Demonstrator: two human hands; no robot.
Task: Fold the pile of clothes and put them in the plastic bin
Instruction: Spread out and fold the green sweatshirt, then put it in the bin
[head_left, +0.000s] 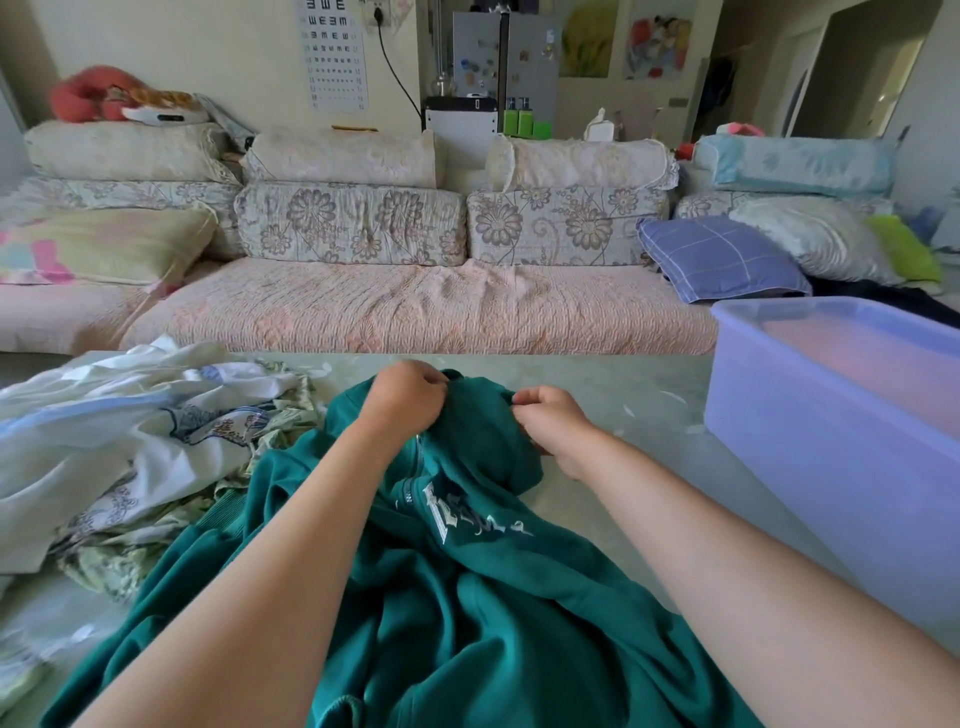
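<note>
Both hands, left hand and right hand, pinch the teal zip-up cotton hoodie at its hood end, mid-table; spreading it flat looks next, before folding.

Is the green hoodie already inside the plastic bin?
No, the green hoodie lies on the table, held by the left hand and right hand, left of the plastic bin.

Bare arms of a person at work, seen from the head camera: the left arm and right arm are uncovered from wrist to the picture's lower edge. The left hand and right hand are bare too. Whether sleeves begin higher up cannot be told.
</note>
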